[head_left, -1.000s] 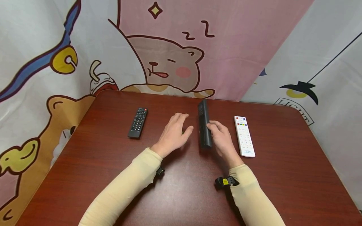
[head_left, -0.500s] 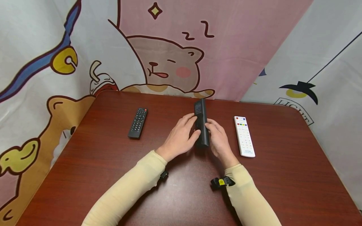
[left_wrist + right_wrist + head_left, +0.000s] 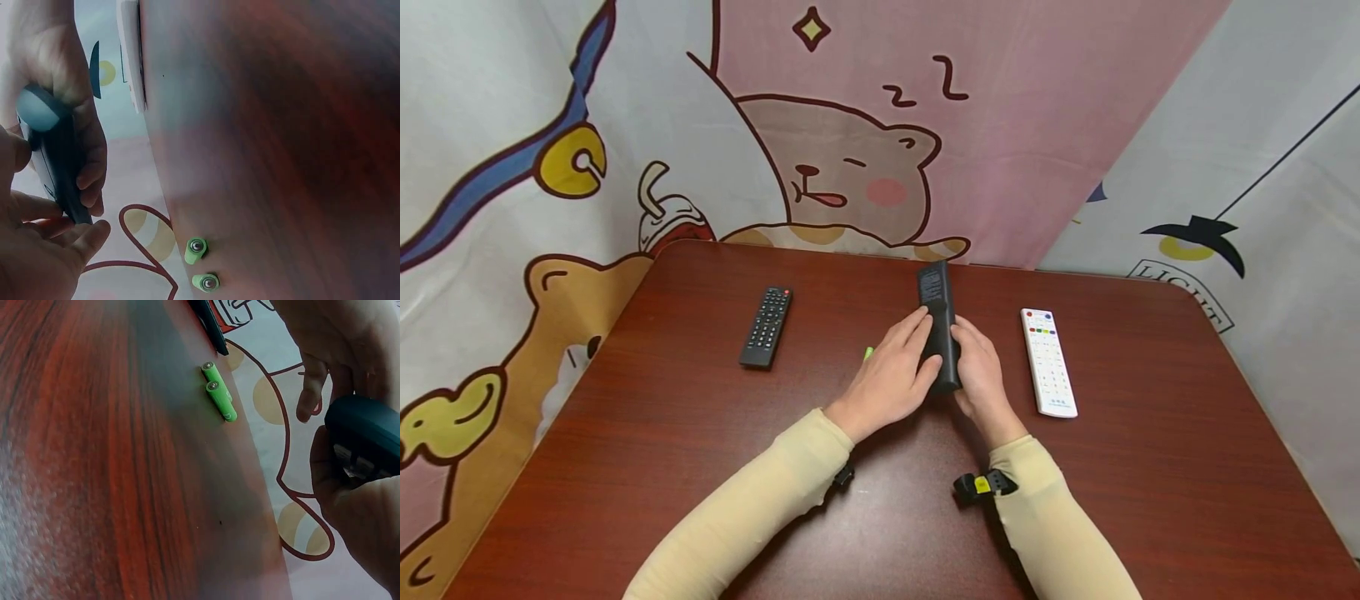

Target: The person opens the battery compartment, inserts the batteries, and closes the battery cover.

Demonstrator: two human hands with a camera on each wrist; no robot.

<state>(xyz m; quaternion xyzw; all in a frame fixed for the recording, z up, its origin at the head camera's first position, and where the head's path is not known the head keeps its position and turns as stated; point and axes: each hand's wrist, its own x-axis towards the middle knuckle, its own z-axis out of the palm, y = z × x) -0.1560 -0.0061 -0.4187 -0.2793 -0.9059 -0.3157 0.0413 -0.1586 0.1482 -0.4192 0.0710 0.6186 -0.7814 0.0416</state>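
My right hand (image 3: 983,371) grips a black remote control (image 3: 935,288) by its right side, fingers curled round it, with the back of the remote turned up toward me. My left hand (image 3: 887,375) lies against that back from the left. Its fairly straight fingers and thumb touch the lower half, hiding part of it. In the right wrist view some keys show on the remote's underside. Two green batteries (image 3: 220,400) lie on the table beyond the left hand; in the head view only a small green end peeks out past it.
Another black remote (image 3: 766,327) lies keys up on the reddish-brown table (image 3: 865,533), left of my hands. A white remote (image 3: 1048,362) lies to the right. Behind the table hangs a curtain (image 3: 1000,125) with cartoon prints.
My left hand has moved right and come to rest on the remote's back. The remote has tilted so that its back shows more. A green battery end has come into sight.
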